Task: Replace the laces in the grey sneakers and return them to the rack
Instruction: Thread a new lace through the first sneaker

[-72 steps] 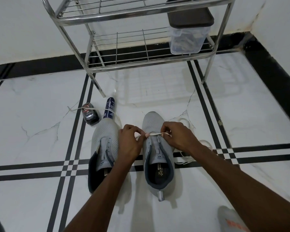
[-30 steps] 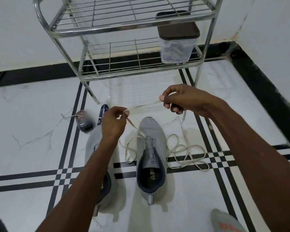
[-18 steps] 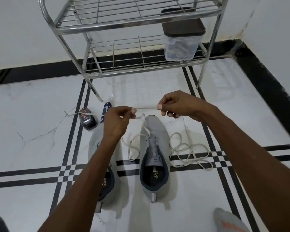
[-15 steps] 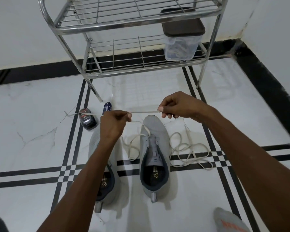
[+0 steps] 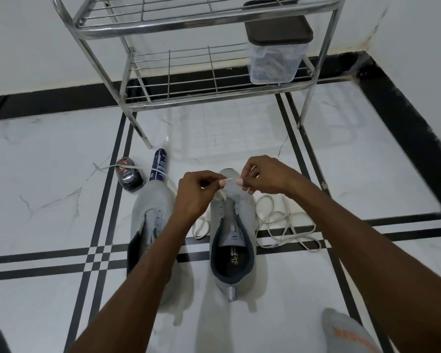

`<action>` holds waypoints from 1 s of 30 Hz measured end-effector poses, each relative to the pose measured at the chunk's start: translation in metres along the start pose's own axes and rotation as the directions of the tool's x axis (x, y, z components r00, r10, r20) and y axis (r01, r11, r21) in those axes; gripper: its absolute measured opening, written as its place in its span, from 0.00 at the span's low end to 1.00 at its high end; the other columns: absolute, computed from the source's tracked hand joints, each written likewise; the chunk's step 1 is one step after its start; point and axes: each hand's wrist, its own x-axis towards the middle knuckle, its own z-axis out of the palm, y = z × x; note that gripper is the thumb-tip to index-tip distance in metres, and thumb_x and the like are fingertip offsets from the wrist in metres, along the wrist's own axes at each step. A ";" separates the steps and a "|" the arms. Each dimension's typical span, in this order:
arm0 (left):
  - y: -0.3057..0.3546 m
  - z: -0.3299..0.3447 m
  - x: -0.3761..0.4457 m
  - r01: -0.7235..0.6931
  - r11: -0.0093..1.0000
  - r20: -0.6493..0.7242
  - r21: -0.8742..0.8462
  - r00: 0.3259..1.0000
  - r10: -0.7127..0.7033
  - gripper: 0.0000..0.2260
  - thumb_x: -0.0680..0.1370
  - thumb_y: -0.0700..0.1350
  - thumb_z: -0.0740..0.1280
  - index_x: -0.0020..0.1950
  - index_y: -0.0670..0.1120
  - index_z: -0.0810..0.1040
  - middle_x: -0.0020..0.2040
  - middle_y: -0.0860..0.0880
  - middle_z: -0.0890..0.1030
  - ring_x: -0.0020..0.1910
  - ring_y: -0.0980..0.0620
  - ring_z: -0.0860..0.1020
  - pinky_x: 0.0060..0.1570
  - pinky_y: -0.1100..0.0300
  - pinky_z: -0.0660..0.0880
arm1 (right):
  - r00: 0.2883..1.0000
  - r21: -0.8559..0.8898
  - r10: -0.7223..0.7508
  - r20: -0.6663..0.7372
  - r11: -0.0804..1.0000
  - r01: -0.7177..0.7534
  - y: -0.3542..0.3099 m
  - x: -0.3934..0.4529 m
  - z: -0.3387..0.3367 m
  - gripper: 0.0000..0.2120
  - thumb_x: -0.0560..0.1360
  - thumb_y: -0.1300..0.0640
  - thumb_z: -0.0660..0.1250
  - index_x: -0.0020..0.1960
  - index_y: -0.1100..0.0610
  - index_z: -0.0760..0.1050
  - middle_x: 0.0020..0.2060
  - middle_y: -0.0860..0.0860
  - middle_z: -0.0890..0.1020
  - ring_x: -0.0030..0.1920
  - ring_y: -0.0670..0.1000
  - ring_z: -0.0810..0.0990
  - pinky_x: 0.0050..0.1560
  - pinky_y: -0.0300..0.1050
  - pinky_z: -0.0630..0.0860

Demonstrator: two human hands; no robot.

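Two grey sneakers stand side by side on the white floor, toes toward the rack: the left sneaker (image 5: 152, 215), partly under my forearm, and the right sneaker (image 5: 233, 240). My left hand (image 5: 195, 193) and my right hand (image 5: 264, 177) hover over the right sneaker's toe, each pinching the white lace (image 5: 283, 222) so that a short stretch runs taut between the fingertips. The remainder of the lace lies in loose loops on the floor on both sides of that sneaker. The steel rack (image 5: 189, 24) stands behind against the wall.
A clear box with a dark lid (image 5: 276, 44) sits on the rack's lower shelf at the right. A dark round tin (image 5: 129, 178) and a blue bottle (image 5: 158, 164) lie left of the sneakers, a lace across them. A grey-and-orange foot (image 5: 346, 332) shows bottom right.
My hands have come down from chest height and closer together over the right sneaker's toe, so the taut stretch of lace between them is now much shorter.
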 end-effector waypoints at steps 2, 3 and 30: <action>-0.005 0.000 0.001 0.048 0.999 -0.052 0.009 0.998 -0.047 0.04 0.78 0.42 0.73 0.50 0.46 0.87 0.41 0.51 0.87 0.41 0.55 0.85 0.42 0.65 0.79 | 0.996 0.043 0.074 0.043 0.996 -0.076 0.007 -0.003 0.002 0.13 0.74 0.49 0.76 0.52 0.57 0.79 0.46 0.54 0.86 0.47 0.50 0.86 0.45 0.46 0.81; -0.007 0.001 0.001 0.070 0.998 -0.061 0.006 0.996 -0.070 0.04 0.79 0.41 0.72 0.51 0.47 0.86 0.41 0.51 0.87 0.40 0.54 0.85 0.42 0.63 0.81 | 0.990 0.067 0.118 0.074 0.990 -0.123 0.008 -0.005 0.007 0.15 0.73 0.49 0.76 0.53 0.57 0.80 0.49 0.56 0.85 0.50 0.52 0.85 0.47 0.47 0.83; -0.018 0.049 -0.026 0.082 0.942 -0.009 0.326 0.996 -0.084 0.07 0.76 0.48 0.71 0.52 0.52 0.88 0.48 0.53 0.85 0.48 0.53 0.81 0.48 0.55 0.79 | 0.935 0.658 0.354 0.032 0.696 -0.286 0.060 -0.004 0.068 0.07 0.74 0.64 0.74 0.51 0.58 0.86 0.44 0.54 0.85 0.44 0.51 0.78 0.39 0.41 0.77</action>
